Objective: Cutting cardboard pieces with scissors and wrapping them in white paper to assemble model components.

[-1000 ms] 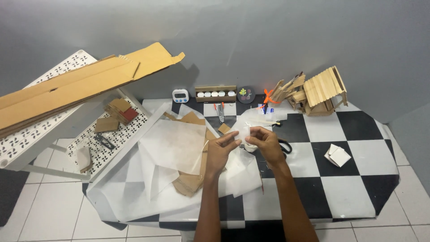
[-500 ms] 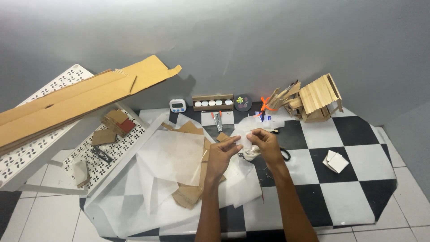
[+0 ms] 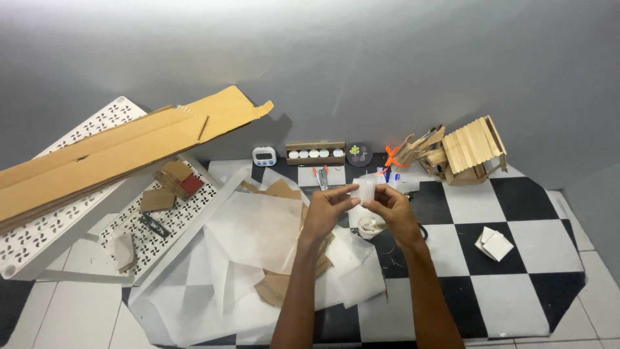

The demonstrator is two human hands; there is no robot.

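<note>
Your left hand (image 3: 327,207) and right hand (image 3: 389,205) both pinch one white paper piece (image 3: 363,192), fingers closed; one stick house (image 3: 466,152) sits at two o'clock.

Both forearms extended forward, left hand (image 3: 328,208) and right hand (image 3: 389,205) raised together, fingertips pinched, nearly touching.

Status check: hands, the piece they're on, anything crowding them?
Left hand and right hand both pinch small translucent sheet. Held above checkered mat. Nothing between hands.
</note>
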